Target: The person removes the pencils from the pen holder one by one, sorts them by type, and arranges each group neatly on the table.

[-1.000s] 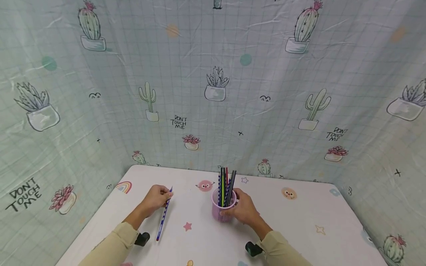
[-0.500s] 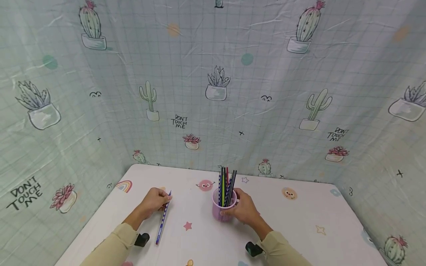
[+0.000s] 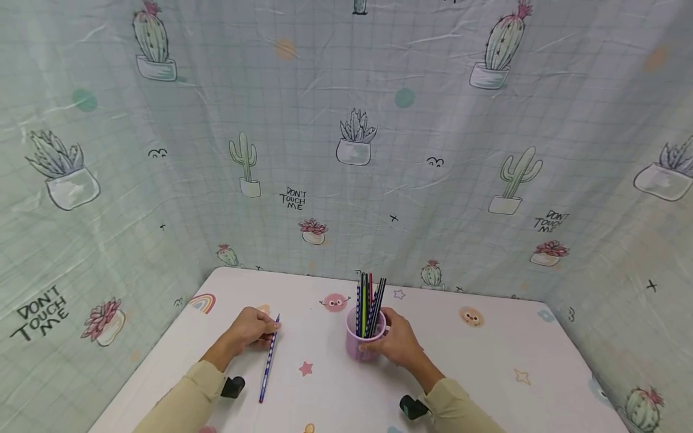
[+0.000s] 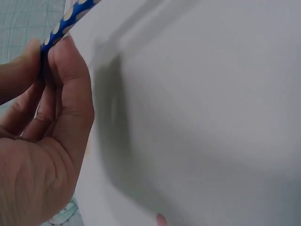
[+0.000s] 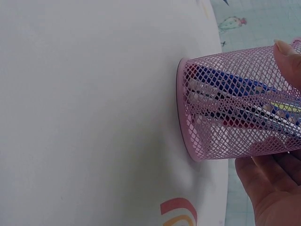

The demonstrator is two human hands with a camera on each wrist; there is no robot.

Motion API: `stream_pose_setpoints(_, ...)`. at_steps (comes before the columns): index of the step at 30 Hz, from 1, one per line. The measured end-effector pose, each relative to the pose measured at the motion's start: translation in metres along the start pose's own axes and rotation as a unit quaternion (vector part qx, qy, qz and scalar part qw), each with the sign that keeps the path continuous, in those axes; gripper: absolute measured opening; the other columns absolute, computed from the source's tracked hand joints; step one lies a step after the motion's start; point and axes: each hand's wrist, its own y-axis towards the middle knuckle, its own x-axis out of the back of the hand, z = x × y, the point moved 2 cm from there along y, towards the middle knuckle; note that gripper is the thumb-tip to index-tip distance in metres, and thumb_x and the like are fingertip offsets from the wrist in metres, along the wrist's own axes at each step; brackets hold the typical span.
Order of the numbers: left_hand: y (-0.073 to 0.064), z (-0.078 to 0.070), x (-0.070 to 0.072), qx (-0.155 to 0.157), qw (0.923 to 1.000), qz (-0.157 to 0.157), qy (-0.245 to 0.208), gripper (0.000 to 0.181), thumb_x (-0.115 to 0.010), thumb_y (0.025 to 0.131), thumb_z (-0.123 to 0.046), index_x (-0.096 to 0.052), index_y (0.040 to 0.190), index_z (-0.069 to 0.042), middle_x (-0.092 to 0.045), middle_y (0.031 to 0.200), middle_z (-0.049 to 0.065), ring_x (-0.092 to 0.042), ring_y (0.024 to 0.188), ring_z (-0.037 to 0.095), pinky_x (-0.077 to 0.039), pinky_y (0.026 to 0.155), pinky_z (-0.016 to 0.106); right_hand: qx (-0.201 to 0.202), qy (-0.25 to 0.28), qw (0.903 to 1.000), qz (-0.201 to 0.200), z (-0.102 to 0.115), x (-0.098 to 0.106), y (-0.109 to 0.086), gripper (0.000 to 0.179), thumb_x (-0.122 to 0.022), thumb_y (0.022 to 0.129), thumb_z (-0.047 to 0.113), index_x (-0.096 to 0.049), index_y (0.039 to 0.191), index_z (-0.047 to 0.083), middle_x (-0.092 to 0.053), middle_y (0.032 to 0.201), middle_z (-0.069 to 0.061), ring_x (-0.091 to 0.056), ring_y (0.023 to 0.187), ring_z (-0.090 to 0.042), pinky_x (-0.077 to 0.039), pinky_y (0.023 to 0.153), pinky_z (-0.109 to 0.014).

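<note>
Pinching a blue dotted pencil (image 3: 267, 367) close to its pointed end, the left hand (image 3: 249, 329) has thumb and fingers squeezed together on it. The pencil slants over the left part of the counter (image 3: 487, 361). It looks light and stiff, but thin and maybe a bit slippery, and its tip could snap if bumped. Taking hold nearer the middle should make it wobble less. The right hand (image 3: 399, 340) holds a pink mesh cup (image 3: 358, 349), fingers curled round its side. More pencils (image 3: 364, 307) stand inside. Its bumpy wall should be easy to grip.
</note>
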Motion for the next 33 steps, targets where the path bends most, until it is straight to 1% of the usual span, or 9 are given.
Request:
stream_pose_setpoints(3, 0.003, 0.001, 0.001, 0.013, 0.9999, 0.005, -0.004, 0.014, -0.077, 0.094, -0.011, -0.071, 0.093, 0.003, -0.066, 0.072, 0.007, -0.063, 0.059, 0.015, -0.06, 0.058, 0.027, -0.005, 0.006, 1.0, -0.001, -0.001, 0.001, 0.0, 0.093, -0.101, 0.066, 0.023, -0.053, 0.143, 0.003, -0.066, 0.14, -0.018, -0.064, 0.129, -0.038, -0.053, 0.11, -0.056)
stream_pose_setpoints(8, 0.008, 0.002, 0.007, 0.025, 0.9996, 0.013, -0.002, 0.014, -0.08, 0.091, -0.011, -0.071, 0.09, 0.001, -0.068, 0.071, 0.006, -0.064, 0.057, 0.014, -0.061, 0.057, 0.027, -0.007, 0.012, 0.9999, 0.002, 0.0, 0.0, 0.001, 0.093, -0.101, 0.066, 0.022, -0.053, 0.144, 0.003, -0.065, 0.141, -0.019, -0.063, 0.13, -0.038, -0.053, 0.109, -0.056)
stream_pose_setpoints(11, 0.009, 0.003, 0.008, 0.028, 0.9995, 0.015, 0.001, 0.013, -0.08, 0.091, -0.009, -0.071, 0.089, 0.0, -0.068, 0.07, 0.005, -0.063, 0.056, 0.013, -0.061, 0.057, 0.027, -0.005, 0.008, 1.0, 0.002, 0.001, 0.0, 0.0, 0.093, -0.101, 0.066, 0.022, -0.053, 0.144, 0.003, -0.065, 0.141, -0.019, -0.064, 0.129, -0.038, -0.054, 0.109, -0.055)
stream_pose_setpoints(14, 0.008, 0.003, 0.007, 0.026, 0.9995, 0.016, 0.011, 0.011, -0.079, 0.091, -0.007, -0.071, 0.089, 0.001, -0.067, 0.069, 0.004, -0.062, 0.056, 0.011, -0.061, 0.056, 0.026, -0.005, 0.009, 0.9999, 0.003, 0.002, 0.001, -0.001, 0.093, -0.1, 0.066, 0.023, -0.053, 0.144, 0.003, -0.065, 0.141, -0.019, -0.063, 0.129, -0.039, -0.054, 0.108, -0.055)
stream_pose_setpoints(18, 0.006, 0.002, 0.005, 0.018, 0.999, 0.009, 0.04, 0.011, -0.079, 0.091, -0.007, -0.072, 0.088, 0.001, -0.067, 0.068, 0.004, -0.061, 0.055, 0.011, -0.06, 0.055, 0.026, -0.01, 0.01, 0.9999, 0.002, 0.002, 0.001, -0.001, 0.094, -0.1, 0.067, 0.023, -0.052, 0.145, 0.004, -0.064, 0.142, -0.019, -0.063, 0.13, -0.039, -0.054, 0.108, -0.055)
stream_pose_setpoints(25, 0.009, 0.007, 0.002, 0.014, 0.9964, -0.018, 0.081, 0.012, -0.082, 0.088, -0.007, -0.076, 0.082, 0.0, -0.068, 0.065, 0.004, -0.06, 0.051, 0.01, -0.058, 0.052, 0.023, -0.012, 0.012, 0.9998, 0.003, -0.001, -0.002, 0.0, 0.094, -0.101, 0.066, 0.023, -0.053, 0.145, 0.004, -0.065, 0.142, -0.018, -0.064, 0.13, -0.038, -0.054, 0.108, -0.054)
stream_pose_setpoints(29, 0.012, 0.009, 0.002, -0.007, 0.9934, -0.032, 0.11, 0.012, -0.086, 0.085, -0.009, -0.078, 0.081, -0.001, -0.066, 0.062, 0.002, -0.059, 0.051, 0.009, -0.055, 0.05, 0.022, -0.011, 0.015, 0.9998, 0.002, -0.001, -0.001, 0.001, 0.095, -0.101, 0.066, 0.024, -0.053, 0.145, 0.004, -0.065, 0.142, -0.019, -0.064, 0.129, -0.039, -0.055, 0.107, -0.055)
stream_pose_setpoints(33, 0.013, 0.01, 0.002, -0.03, 0.9917, -0.047, 0.116, 0.011, -0.086, 0.084, -0.008, -0.079, 0.08, -0.001, -0.066, 0.06, 0.002, -0.059, 0.05, 0.009, -0.054, 0.048, 0.022, -0.011, 0.018, 0.9998, 0.005, -0.003, -0.001, 0.002, 0.096, -0.101, 0.066, 0.024, -0.052, 0.146, 0.004, -0.064, 0.143, -0.018, -0.064, 0.13, -0.039, -0.054, 0.108, -0.055)
